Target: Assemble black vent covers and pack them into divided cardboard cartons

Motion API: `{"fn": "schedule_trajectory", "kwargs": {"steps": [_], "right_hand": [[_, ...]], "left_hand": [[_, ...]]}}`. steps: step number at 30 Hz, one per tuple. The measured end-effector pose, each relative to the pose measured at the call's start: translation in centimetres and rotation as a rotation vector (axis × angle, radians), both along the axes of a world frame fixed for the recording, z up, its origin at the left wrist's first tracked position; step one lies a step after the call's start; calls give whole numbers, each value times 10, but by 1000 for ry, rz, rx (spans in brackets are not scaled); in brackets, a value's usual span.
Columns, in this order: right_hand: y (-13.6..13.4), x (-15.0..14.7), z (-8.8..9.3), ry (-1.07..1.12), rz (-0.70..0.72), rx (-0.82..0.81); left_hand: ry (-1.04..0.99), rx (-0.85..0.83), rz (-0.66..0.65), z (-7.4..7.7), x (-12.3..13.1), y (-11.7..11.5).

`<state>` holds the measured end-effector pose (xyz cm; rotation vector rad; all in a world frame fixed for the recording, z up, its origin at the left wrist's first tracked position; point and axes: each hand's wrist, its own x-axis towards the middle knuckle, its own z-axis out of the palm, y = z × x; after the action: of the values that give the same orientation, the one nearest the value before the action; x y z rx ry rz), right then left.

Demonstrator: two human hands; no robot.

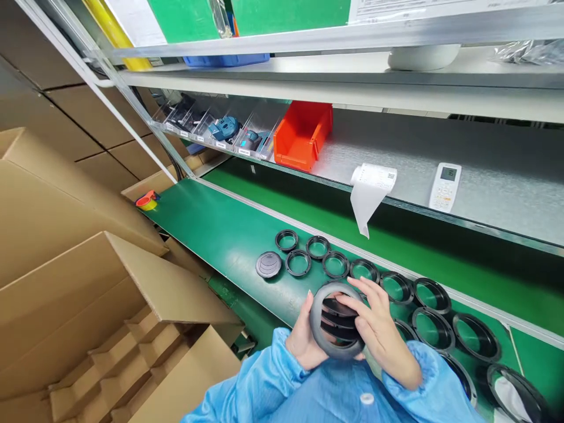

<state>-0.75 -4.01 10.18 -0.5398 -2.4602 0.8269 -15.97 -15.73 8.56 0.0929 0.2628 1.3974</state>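
Both my hands hold a round dark grey vent part [335, 321] with slats, close to my chest. My left hand [303, 338] grips its left rim from behind. My right hand [379, 326] lies over its right side, fingers resting on the slats. Just beyond, on the green work surface [224, 235], lie several black rings [335, 264] in two rows running to the right. A finished grey slatted disc [268, 264] lies at the left end of the rows.
Open cardboard boxes [110, 329] stand at my left. A shelf behind holds an orange bin [303, 135], clear parts bins [220, 129], a curled paper sheet [370, 191] and a white remote [445, 187]. A tape roll [147, 201] lies far left.
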Motion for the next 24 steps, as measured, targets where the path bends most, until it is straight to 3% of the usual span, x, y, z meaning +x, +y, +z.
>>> {"fn": "schedule_trajectory", "kwargs": {"steps": [4, 8, 15, 24], "right_hand": [[4, 13, 7, 47, -1, -170], [17, 17, 6, 41, -65, -374], [23, 27, -6, 113, -46, -399], [29, 39, -10, 108, -158, -493]], "left_hand": [[-6, -45, -69, 9, 10, 11], [-36, -129, -114, 4, 15, 26], [-43, -177, -135, -3, 23, 37], [-52, -246, -160, -11, 25, 44]]}}
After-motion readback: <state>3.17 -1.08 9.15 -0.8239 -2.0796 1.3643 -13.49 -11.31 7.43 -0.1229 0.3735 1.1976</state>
